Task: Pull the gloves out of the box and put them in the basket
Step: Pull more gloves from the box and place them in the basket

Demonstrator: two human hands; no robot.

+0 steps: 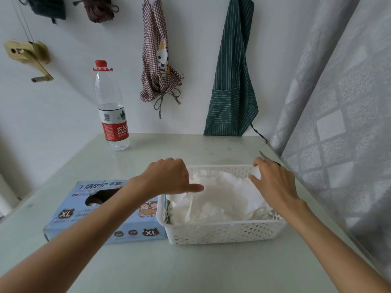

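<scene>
Head view showed both hands over the basket (222,231) at lower centre of the frame. The left hand (169,176) hovered above the basket's left rim, fingers curled under and thumb extended rightward over the gloves (220,201); whether those hidden fingers held a glove could not be determined. The right hand (275,180) sat at the upper right corner of the basket, its fingertips pinching an edge of white glove material.

Task status, as judged from this view: a loose pile of white gloves already filled the basket. The box (101,210) lay flat, touching the basket's left side, partly crossed by the left forearm. Its oval opening appeared dark, with only a small pale trace visible at the lower edge; the remaining contents could not be confirmed. The transfer appeared largely complete, with the current step being to settle the last gloves into the basket.

Surface and room: the table (190,267) was pale green and glossy. A bottle (112,108) with a red cap stood at upper left of the table, well apart from the box. Two aprons hung on the white wall, one checked (158,60) and one green-striped (232,81). A grey curtain (338,102) filled the right of the frame.
</scene>
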